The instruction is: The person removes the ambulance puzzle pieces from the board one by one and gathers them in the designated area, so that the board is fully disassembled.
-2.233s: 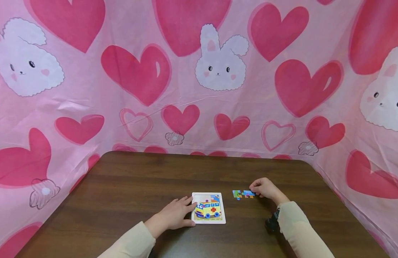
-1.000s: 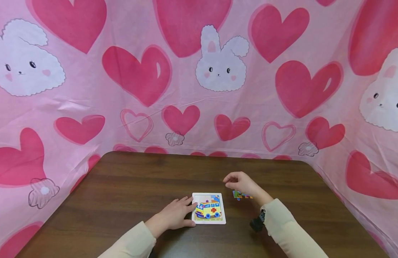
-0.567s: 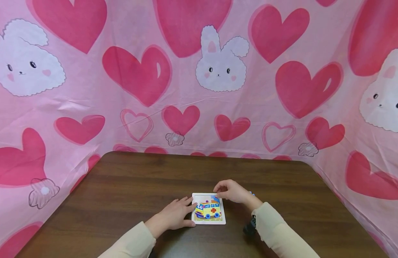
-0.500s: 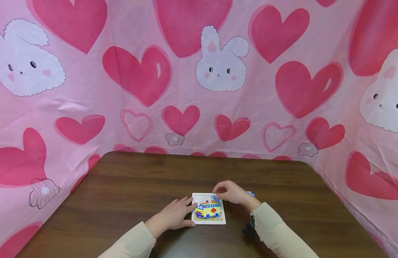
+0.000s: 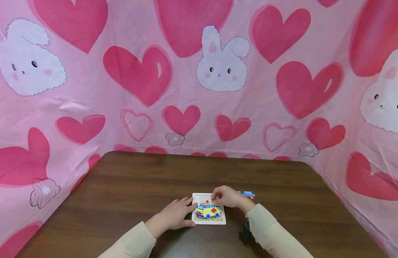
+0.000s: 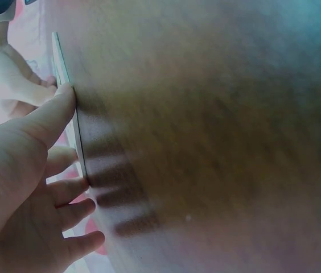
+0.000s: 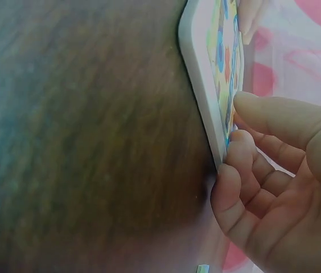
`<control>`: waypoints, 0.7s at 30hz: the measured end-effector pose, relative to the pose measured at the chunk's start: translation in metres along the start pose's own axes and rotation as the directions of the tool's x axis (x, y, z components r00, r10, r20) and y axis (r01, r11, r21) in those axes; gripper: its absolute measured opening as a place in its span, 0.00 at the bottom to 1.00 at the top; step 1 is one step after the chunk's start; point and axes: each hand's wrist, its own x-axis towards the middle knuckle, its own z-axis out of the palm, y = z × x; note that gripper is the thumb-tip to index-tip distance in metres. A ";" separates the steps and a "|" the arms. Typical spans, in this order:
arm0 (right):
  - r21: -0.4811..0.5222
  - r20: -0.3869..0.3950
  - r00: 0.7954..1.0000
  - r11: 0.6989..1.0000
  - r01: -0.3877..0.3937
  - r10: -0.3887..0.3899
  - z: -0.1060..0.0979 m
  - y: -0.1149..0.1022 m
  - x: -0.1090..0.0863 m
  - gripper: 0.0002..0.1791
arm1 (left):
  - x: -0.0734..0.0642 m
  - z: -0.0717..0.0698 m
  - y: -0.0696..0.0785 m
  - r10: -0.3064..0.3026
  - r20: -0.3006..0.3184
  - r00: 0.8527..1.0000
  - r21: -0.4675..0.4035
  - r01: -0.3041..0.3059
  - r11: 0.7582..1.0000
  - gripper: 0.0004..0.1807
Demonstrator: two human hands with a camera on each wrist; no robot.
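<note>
A square white-framed jigsaw puzzle (image 5: 208, 223) lies flat on the table, its picture a yellow ambulance with a face and a red cross. My left hand (image 5: 174, 214) rests at its left edge, thumb and fingers spread along the frame. The left wrist view shows these fingers extended. Over the upper right part of the puzzle, my right hand (image 5: 229, 197) pinches a small blue-and-orange puzzle piece (image 5: 213, 201), mostly covered by the fingertips. In the right wrist view, the thumb and curled fingers are at the puzzle's corner; the piece is hard to make out there.
Just beyond the right hand lie loose puzzle pieces (image 5: 248, 194), partly hidden by it. The brown wooden table (image 5: 147, 175) meets a pink cloth backdrop (image 5: 192, 96) with hearts and rabbits at its back and sides.
My right hand has left the loose pieces on the right, moved left to the puzzle's upper right corner, then slid slightly nearer over the picture. The left hand has stayed put.
</note>
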 end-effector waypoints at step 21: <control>-0.039 -0.076 0.995 0.997 -0.070 0.067 0.005 -0.001 -0.001 0.07 | 0.000 0.000 0.000 -0.003 0.004 1.000 -0.004 0.003 1.000 0.37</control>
